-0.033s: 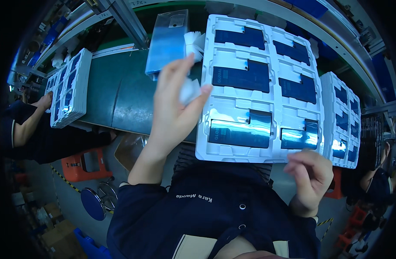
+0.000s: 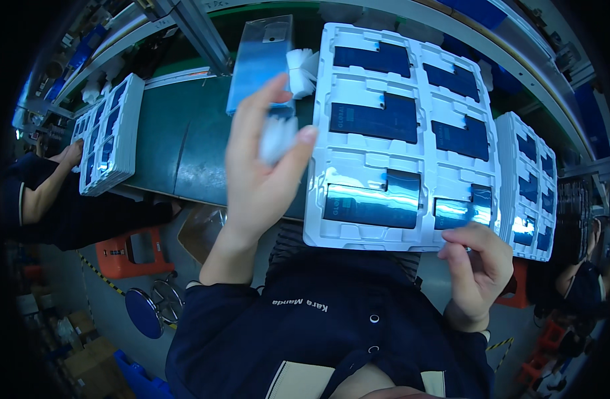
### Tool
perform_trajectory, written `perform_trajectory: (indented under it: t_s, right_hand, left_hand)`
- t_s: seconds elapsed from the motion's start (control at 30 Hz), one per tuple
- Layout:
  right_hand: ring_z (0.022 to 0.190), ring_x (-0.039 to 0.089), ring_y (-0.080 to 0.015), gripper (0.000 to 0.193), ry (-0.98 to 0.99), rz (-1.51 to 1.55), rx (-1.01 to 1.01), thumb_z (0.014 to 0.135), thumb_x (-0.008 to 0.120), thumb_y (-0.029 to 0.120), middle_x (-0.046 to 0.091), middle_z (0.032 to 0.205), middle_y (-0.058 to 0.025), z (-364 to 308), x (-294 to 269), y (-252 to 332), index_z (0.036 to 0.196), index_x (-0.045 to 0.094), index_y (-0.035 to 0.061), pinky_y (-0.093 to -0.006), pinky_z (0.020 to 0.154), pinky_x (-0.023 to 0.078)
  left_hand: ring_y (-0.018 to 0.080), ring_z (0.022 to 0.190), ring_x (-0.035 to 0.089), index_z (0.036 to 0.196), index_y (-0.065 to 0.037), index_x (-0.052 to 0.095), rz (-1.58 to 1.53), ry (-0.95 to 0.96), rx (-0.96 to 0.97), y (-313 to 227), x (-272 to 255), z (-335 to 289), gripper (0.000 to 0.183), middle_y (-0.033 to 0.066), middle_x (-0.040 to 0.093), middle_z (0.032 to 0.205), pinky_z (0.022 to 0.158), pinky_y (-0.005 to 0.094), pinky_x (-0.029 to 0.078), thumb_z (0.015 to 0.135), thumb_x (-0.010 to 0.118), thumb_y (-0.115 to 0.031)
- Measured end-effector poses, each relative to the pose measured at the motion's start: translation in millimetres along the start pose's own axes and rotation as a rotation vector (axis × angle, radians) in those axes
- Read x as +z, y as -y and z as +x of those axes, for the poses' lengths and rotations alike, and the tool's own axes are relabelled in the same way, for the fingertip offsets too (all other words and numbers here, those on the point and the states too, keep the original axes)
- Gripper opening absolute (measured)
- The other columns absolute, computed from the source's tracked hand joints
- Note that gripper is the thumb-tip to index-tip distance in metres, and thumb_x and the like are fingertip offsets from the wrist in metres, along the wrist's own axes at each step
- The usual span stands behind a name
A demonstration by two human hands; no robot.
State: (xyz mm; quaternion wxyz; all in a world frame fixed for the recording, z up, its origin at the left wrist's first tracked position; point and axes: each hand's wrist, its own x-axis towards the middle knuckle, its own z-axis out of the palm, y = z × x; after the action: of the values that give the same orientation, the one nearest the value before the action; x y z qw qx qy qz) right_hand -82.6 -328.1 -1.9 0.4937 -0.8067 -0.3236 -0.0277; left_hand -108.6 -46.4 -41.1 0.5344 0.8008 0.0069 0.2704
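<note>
White and blurred, a soft wad (image 2: 277, 138) is seen between the thumb and fingers of the left hand (image 2: 255, 174), which are spread apart; whether it is gripped cannot be told. The right hand (image 2: 476, 267) is held loosely open, fingers half bent, at the near edge of a white tray (image 2: 365, 241); contact there cannot be made out. By this tray the bench's (image 2: 202, 156) front edge is hidden. Six flat dark packs (image 2: 371, 124) are set in its compartments, those nearest the front edge partly washed out by glare. Toward the bench's back edge, a translucent blue box (image 2: 260, 63) is partly covered by the left fingertips, a white fanned bundle (image 2: 303, 73) beside it. At either side, further stacked trays (image 2: 123, 143) are seen, shrunk by the lens; beyond the left stack a co-worker (image 2: 42, 193) is cut off in darkness.
</note>
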Motion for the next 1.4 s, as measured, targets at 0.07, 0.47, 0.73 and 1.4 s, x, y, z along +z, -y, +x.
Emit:
perform_trajectory:
  t_s: [0.07, 0.47, 0.73, 1.4]
  right_hand:
    - [0.062, 0.061, -0.0162, 0.022, 0.127, 0.218, -0.032, 0.079, 0.071, 0.007, 0.063, 0.072, -0.0092, 17, 18, 4, 0.098, 0.067, -0.0026, -0.026, 0.059, 0.047]
    - [0.071, 0.067, -0.0187, 0.014, -0.033, 0.271, -0.215, 0.079, 0.073, 0.002, 0.07, 0.087, -0.0141, 53, 92, 10, 0.092, 0.069, -0.0025, -0.0256, 0.064, 0.051]
    - [0.086, 0.064, -0.0152, 0.016, -0.148, 0.245, -0.173, 0.082, 0.066, -0.005, 0.066, 0.109, -0.0163, 49, 54, -11, 0.098, 0.069, -0.0049, -0.0238, 0.074, 0.049]
    - [0.072, 0.056, -0.0038, 0.02, 0.144, 0.495, 0.322, 0.082, 0.068, -0.003, 0.064, 0.089, -0.0029, 65, 30, -29, 0.102, 0.064, -0.0048, -0.0176, 0.062, 0.046]
  left_hand:
    - [0.0179, 0.079, 0.058, 0.143, 0.001, 0.032, -0.51, -0.034, -0.022, -16, -8, -3, 0.056, 0.0246, 0.049, 0.127, 0.073, 0.0301, 0.049, 0.093, 0.048, -0.016]
    - [0.0179, 0.082, 0.061, 0.131, 0.005, 0.041, -0.627, -0.204, 0.013, -27, 16, -27, 0.042, 0.0148, 0.062, 0.096, 0.075, 0.0313, 0.053, 0.1, 0.049, -0.022]
    - [0.0114, 0.068, 0.054, 0.113, 0.001, 0.061, -0.194, 0.023, 0.032, -37, -14, -15, 0.027, 0.0031, 0.056, 0.087, 0.061, 0.0243, 0.044, 0.091, 0.064, -0.015]
    - [0.0285, 0.066, 0.061, 0.079, 0.0, 0.06, 0.157, 0.836, 0.356, -48, -38, 7, 0.021, 0.0129, 0.061, 0.09, 0.056, 0.0359, 0.048, 0.079, 0.072, -0.018]
